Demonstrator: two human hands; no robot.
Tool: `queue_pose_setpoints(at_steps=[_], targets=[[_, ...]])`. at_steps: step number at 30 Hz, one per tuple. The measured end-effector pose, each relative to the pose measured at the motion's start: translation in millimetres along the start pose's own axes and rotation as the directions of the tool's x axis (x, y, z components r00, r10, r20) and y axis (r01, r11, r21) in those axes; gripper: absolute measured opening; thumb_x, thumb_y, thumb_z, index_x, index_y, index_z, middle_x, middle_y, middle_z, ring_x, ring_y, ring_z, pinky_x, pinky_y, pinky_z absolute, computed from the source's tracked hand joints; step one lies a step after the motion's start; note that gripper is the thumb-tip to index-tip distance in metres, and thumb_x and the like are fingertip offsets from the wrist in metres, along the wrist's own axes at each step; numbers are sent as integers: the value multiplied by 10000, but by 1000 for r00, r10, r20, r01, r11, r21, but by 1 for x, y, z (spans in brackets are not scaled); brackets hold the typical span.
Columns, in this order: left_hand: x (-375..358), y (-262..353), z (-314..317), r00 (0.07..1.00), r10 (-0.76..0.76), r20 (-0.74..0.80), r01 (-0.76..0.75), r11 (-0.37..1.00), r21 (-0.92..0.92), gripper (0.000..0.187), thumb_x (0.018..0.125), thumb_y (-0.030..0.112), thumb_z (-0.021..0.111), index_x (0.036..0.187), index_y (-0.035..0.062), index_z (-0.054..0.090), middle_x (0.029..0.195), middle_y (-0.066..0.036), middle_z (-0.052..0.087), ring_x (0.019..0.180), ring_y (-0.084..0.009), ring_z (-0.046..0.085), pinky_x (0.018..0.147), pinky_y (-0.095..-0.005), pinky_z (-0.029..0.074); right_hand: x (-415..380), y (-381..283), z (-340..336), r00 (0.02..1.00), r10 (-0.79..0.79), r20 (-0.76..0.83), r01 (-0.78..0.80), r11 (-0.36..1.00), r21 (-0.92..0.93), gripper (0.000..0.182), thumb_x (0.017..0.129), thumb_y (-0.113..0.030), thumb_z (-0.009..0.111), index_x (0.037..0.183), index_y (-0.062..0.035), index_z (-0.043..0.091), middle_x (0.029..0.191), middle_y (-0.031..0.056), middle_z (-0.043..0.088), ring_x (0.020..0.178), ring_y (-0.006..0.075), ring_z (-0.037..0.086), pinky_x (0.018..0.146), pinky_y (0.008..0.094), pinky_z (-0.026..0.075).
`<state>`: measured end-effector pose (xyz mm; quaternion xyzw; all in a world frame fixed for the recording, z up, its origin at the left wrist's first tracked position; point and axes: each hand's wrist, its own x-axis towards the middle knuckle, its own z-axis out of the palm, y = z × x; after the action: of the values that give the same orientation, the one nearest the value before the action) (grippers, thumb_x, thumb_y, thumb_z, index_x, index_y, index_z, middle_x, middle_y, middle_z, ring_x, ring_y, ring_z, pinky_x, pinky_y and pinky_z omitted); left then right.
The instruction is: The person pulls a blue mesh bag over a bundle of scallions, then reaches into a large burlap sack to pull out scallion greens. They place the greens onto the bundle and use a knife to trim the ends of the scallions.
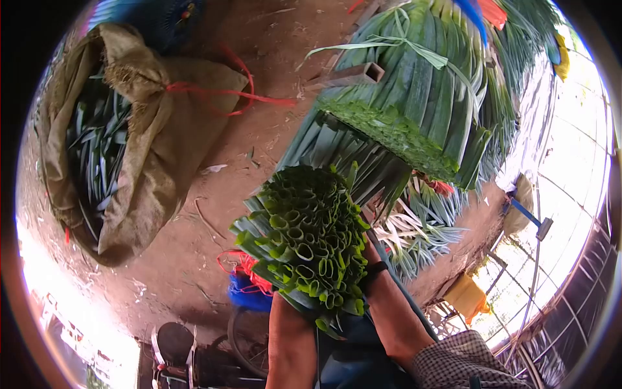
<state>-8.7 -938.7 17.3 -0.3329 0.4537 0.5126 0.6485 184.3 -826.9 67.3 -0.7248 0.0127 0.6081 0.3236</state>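
A thick bundle of green onions is held up in front of me, its cut hollow leaf ends facing the camera. My right hand grips the bundle's right side; a dark band circles that wrist, and the fingers are hidden behind the leaves. From below, my left forearm reaches to the bundle's lower left, where the leaves cover the left hand. Just beyond lies a much larger tied bundle of green onions, its trimmed green ends turned toward me and a pale strip knotted around it.
An open burlap sack with green leaves inside lies at the left, tied with red string. A rectangular metal tube sticks out beside the large bundle. Loose onions lie at the right. A wheel is below.
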Motion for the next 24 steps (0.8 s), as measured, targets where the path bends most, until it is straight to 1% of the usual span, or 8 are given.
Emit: queue_pose_setpoints(at_steps=[3,6,8,11,14,16,20,24], targets=[[-9,-2,5,1000,-1,-18,2,999,51,475,1009,430,512,1306,65,567,1183,-95,662,993,-227,661,855,-379,558,-9,-9,4,999,19,40,-19,1000,-1,471,998,-419,488,1312,-69,489,1205,89,576,1081,241,568,959,380,448],[-16,-6,25,1000,6,-25,-3,992,129,476,1008,429,513,1309,64,566,1186,-96,661,996,-227,661,856,-379,558,-15,-32,13,990,42,136,-41,999,-12,485,1000,-429,483,1329,-72,479,1224,87,572,1094,244,566,969,381,447],[-20,0,40,1000,18,-22,-13,983,184,477,1008,428,515,1311,63,564,1189,-97,661,998,-227,661,858,-379,558,-14,-51,36,972,67,225,-65,998,-20,495,1002,-436,479,1340,-74,472,1236,86,569,1104,245,564,975,382,446],[-24,16,64,1000,23,8,-24,970,242,478,1007,426,517,1314,63,563,1192,-98,660,1001,-227,661,859,-379,559,-22,-87,72,940,59,335,-48,998,-41,511,1004,-446,474,1357,-77,462,1255,84,565,1117,248,562,985,383,444],[-30,41,74,998,40,40,-50,955,291,479,1007,425,519,1317,62,561,1196,-99,660,1003,-227,662,861,-379,559,-37,-106,114,900,52,432,-28,998,-60,526,1006,-456,469,1374,-80,452,1273,82,560,1131,251,560,995,385,443],[-33,70,73,997,59,54,-73,949,308,480,1007,424,520,1319,61,560,1198,-99,659,1005,-227,662,862,-379,559,-52,-104,148,873,59,484,-21,996,-82,536,1008,-462,465,1385,-82,446,1286,81,557,1140,253,559,1002,386,441],[-43,161,58,988,132,75,-150,924,353,482,1006,422,523,1323,60,557,1203,-101,659,1009,-227,662,864,-378,559,-93,-71,226,821,101,562,-47,993,-110,556,1010,-476,458,1407,-86,432,1310,79,552,1158,256,556,1015,387,439],[-60,293,23,969,229,93,-247,880,407,484,1006,420,525,1327,59,555,1207,-102,658,1013,-227,662,867,-378,559,-139,-12,315,779,163,605,-98,985,-140,577,1013,-489,451,1429,-90,419,1335,76,546,1177,260,553,1028,389,437]])
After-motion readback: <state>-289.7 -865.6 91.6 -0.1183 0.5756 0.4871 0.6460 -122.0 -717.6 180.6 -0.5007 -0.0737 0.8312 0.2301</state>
